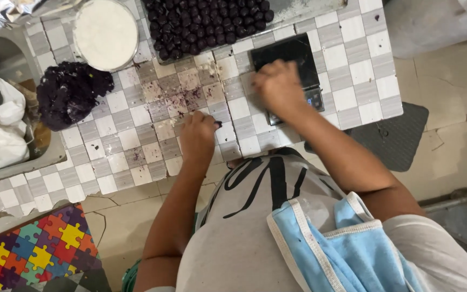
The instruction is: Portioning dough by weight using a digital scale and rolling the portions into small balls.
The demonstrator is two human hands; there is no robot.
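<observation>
Left hand (pixel 197 135): closed on a small dark purple piece (pixel 218 124), over grey-and-white checked tabletop (pixel 352 70). Right hand (pixel 279 86): resting on flat black digital scale (pixel 290 54). Adjacent: tray of dark purple balls (pixel 206 24), round bowl of white powder (pixel 106 33).

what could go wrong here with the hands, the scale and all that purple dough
The right hand rests on the black scale, which may smear its display and upset a reading. The left hand pinches a small dark piece close to the tiled counter's front edge; it might drop to the floor. The tray of dark balls sits right behind the scale, so a quick reach may knock some out of line.
</observation>
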